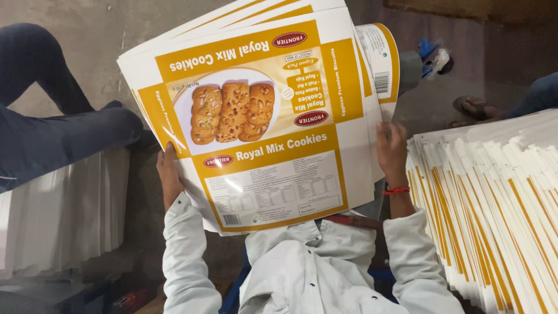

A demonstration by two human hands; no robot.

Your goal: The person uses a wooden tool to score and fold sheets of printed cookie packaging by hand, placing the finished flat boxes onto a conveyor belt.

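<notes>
Head view: both hands hold a fanned sheaf of flat yellow-and-white carton blanks [261,116] up in front of the chest. Left hand [169,177] grips the sheaf's left edge, thumb on the printed face, fingers behind and hidden, forearm raised in a white sleeve [180,256]. Right hand [391,152], red thread [396,190] at the wrist, clamps the right edge, fingers curled over it, probably pinching several blanks. A blank stack [494,209] lies just right of that arm. Another person's dark-trousered leg [52,128] sits at left, a sandalled foot [474,107] at upper right.
</notes>
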